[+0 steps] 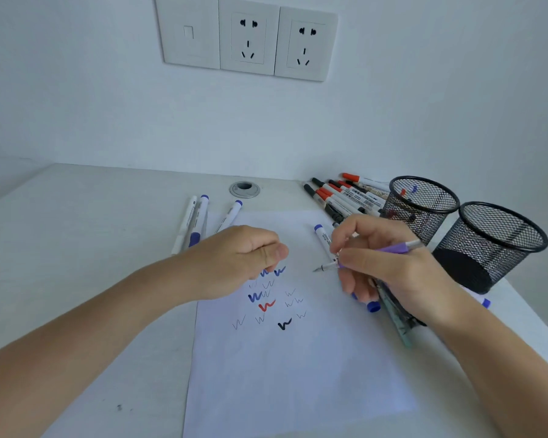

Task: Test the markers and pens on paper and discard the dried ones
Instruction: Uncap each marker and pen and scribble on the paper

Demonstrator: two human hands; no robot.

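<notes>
The fingers (358, 259) of the right hand (402, 273) pinch a slim purple-barrelled pen with a fine metal tip (393, 248) close to its point. The pen's long axis runs from the back of that hand down and to the left, so the tip aims at the white sheet of paper (298, 374). I cannot tell whether the tip touches it. The bare patch just under and left of the tip, between it and the blue, red and black test squiggles (266, 306), looks the nearest place for a stroke, and the right hand is plainly the nearer one. The left hand (238, 260) rests on the sheet over the upper squiggles, fingers curled with the thumb against the forefinger; whether they hold anything is hidden. The paper lies on a pale tabletop (92, 248), with three blue-capped white markers (200, 222) to the left. To the right are a heap of red- and black-capped markers (345, 197) and two black wire-mesh cups (500, 241), under a white wall with sockets (250, 36).
</notes>
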